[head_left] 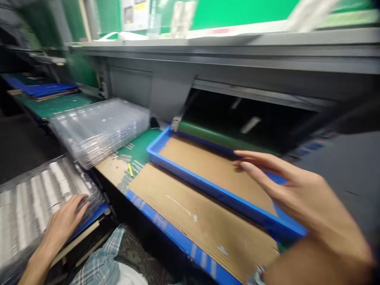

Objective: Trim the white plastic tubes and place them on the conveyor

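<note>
Blister tray stack (38,209), clear plastic, packed with rows of white cylinders, sits lower left, just off the near corner of the surface (139,144). Surface is a green mat, worn in patches, with a blue strip (160,221) along its near edge. Behind it runs a long grey machine housing (208,75) with a dark open slot (246,118). Green wall panels (237,10) sit above that, with papers and white items along the top ledge, blurred.

Left hand (63,225) is low and reaching forward, fingers curled, fingertips (81,202) on the stack's far edge. Firmness of grip: cannot tell. Right hand (305,198) is open, fingers spread and slightly blurred, hovering over the far part of the blue tray (225,194), touching nothing visible. Some metal band (258,275) shows at the right wrist, too blurred to identify.

Blue tray is lined with brown cardboard (213,170) and sits at an angle on the surface. A second cardboard sheet (202,221) lies between it and the blue strip. Stack of empty clear trays (99,130) sits left of the blue tray, well apart from the right hand. Small yellow stick (130,170) lies on the mat just beside the cardboard sheet. Blue boards (49,90) are piled further left. Plaid shirt fabric (101,261) is at the bottom edge, below the surface.
</note>
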A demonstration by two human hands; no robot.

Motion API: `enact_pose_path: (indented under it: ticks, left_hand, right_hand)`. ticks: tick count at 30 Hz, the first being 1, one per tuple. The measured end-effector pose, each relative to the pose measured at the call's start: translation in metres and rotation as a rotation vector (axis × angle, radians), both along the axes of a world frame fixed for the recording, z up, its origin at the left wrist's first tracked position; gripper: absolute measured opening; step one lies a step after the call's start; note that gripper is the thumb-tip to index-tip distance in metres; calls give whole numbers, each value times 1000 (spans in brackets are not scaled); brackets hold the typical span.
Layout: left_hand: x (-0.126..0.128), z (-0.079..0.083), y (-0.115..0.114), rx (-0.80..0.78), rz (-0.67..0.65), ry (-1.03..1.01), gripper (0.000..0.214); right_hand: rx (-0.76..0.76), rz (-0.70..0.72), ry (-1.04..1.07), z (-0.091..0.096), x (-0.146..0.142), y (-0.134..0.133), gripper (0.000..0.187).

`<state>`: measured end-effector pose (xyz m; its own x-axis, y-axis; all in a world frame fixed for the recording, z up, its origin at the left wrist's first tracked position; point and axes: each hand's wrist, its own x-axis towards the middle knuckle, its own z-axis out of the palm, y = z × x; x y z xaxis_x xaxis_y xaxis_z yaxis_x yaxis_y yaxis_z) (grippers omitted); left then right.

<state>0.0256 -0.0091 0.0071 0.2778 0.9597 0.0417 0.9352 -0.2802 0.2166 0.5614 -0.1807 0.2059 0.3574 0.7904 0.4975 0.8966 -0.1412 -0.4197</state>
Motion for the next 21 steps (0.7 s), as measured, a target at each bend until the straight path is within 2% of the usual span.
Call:
enact_pose_path:
  ticks: [2,4,6,9,11,13,15,16,18,21]
  left_hand:
    - [20,-1,1,30,-147,-113,43]
    - [52,-1,1,21,-318,-235,44]
    - [95,3,-2,1,-504,-326,42]
    - [166,19,-5,-4,-778,-424,37]
    - [208,31,0,5,-882,-516,37]
    - [238,35,10,3,-888,-633,39]
    - [258,30,22,-48,-806,-729,41]
    - [264,24,28,-91,-754,-760,42]
    - [271,7,36,-180,-740,-790,44]
    - [273,-19,36,-199,-833,-792,41]
  right_hand:
    - [-23,36,96,5,-7,1,36]
    - [-20,66,122,8,-12,3,32]
    - [-21,91,135,8,-14,5,28]
    - [-10,113,141,7,-14,7,25]
    - [12,88,125,7,-13,7,24]
    - [49,3,69,8,-12,3,25]
    - [106,-117,2,11,-16,-8,28]
    - [152,-172,-12,14,-19,-15,31]
    - [309,-257,11,20,-25,-28,43]
    - [530,-313,55,31,-19,-35,45]
